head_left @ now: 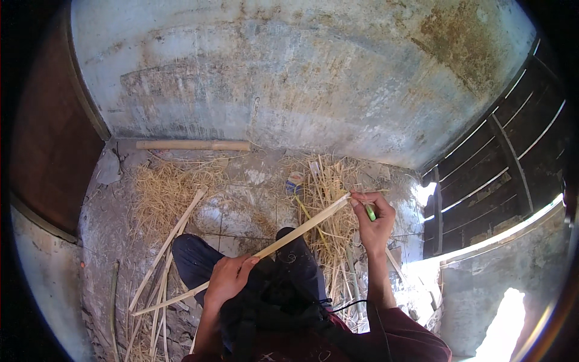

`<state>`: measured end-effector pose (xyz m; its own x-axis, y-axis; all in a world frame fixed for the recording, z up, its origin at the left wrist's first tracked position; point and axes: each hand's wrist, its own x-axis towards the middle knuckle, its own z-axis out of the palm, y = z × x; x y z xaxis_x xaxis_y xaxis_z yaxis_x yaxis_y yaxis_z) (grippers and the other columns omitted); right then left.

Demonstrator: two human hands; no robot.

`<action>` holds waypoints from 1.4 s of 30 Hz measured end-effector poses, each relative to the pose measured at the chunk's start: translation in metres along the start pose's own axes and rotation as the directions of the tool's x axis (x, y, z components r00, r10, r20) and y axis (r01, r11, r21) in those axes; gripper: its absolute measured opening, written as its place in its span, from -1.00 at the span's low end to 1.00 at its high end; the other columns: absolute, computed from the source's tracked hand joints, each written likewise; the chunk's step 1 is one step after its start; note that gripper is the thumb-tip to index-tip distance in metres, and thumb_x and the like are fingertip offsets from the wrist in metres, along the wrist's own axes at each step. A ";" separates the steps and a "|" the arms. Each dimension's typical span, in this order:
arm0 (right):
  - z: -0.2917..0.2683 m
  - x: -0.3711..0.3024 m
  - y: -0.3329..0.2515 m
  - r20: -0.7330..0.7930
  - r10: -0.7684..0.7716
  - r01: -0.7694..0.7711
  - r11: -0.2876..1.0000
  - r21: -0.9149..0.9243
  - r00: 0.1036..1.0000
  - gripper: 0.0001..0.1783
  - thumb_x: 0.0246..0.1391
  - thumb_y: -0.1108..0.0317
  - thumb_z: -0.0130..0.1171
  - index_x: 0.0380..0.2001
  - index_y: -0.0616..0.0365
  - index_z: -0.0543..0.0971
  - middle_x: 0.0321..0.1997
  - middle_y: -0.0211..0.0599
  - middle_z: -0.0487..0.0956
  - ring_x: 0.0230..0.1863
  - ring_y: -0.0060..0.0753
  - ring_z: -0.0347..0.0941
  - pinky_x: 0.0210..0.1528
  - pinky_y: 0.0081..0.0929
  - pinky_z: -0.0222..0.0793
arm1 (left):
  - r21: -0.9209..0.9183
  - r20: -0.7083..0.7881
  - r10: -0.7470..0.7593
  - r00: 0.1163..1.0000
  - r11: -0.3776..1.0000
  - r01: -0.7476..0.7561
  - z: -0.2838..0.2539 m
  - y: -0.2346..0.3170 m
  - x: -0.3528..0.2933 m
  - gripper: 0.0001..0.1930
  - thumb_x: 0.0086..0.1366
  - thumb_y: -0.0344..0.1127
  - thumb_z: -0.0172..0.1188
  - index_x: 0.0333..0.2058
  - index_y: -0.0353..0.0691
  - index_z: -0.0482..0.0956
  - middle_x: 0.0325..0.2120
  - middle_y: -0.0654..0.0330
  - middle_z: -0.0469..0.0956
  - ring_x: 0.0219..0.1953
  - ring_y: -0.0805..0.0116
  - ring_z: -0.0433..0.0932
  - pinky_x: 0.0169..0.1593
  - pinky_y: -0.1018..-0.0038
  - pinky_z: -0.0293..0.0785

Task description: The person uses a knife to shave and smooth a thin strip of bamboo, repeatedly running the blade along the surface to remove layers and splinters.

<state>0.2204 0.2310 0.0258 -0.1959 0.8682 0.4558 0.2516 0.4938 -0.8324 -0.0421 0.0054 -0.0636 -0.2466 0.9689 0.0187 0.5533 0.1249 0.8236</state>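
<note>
A long pale bamboo strip (301,230) slants across my lap, rising from lower left to upper right. My left hand (230,279) is closed around it toward its lower part, and the lower end sticks out past that hand. At the upper end, the thumb and forefinger of my right hand (373,222) pinch together by the tip. A small bright green thing (370,212), like a tool's handle, shows in the right palm. Whether it has a blade is hidden by the fingers. The strip's tip looks bright white.
Fine shavings (172,187) are heaped at the left, and more strips and shavings (332,181) lie at the right. A bamboo pole (193,145) rests along the stained wall (253,78). Long strips (166,259) lie beside my left knee. A slatted dark panel (488,175) stands at right.
</note>
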 end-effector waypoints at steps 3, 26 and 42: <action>-0.005 -0.002 0.004 0.046 0.082 -0.087 0.989 0.123 0.996 -0.85 0.19 0.67 0.33 -0.17 0.33 0.69 -0.07 -0.11 0.76 0.06 -0.32 0.70 -0.02 -0.53 0.55 | -0.009 -0.005 0.020 1.000 1.000 -0.020 -0.002 -0.002 -0.002 -0.63 0.58 -0.15 0.11 -0.18 -0.37 0.71 -0.63 -0.18 0.41 -0.54 -0.26 0.51 -0.41 0.05 0.35; -0.068 0.031 0.060 -0.156 -0.024 -0.020 0.962 -0.274 0.988 -0.85 0.22 0.42 0.44 -0.24 0.25 0.68 -0.35 -0.35 0.73 -0.30 -0.51 0.59 -0.22 -0.45 0.49 | -0.225 -0.108 -0.115 0.987 0.970 0.088 -0.018 -0.005 0.001 -0.50 0.66 -0.08 0.03 -0.39 -0.41 0.53 -0.66 0.10 0.32 -0.56 0.35 0.22 -0.44 0.25 0.26; 0.010 0.001 -0.007 0.263 0.207 -0.249 0.959 0.137 0.942 -0.59 0.23 0.52 0.42 0.06 0.20 0.48 -0.13 -0.15 0.82 -0.08 -0.56 0.70 -0.02 -0.58 0.57 | -0.119 -0.049 -0.059 0.997 0.991 0.052 0.000 0.015 -0.002 -0.51 0.66 -0.10 0.01 -0.36 -0.45 0.51 -0.65 -0.01 0.26 -0.57 0.27 0.15 -0.46 0.19 0.23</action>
<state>0.2095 0.2282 0.0291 -0.3816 0.9077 0.1746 0.1600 0.2509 -0.9547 -0.0327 0.0050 -0.0513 -0.3177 0.9482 -0.0015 0.4406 0.1491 0.8852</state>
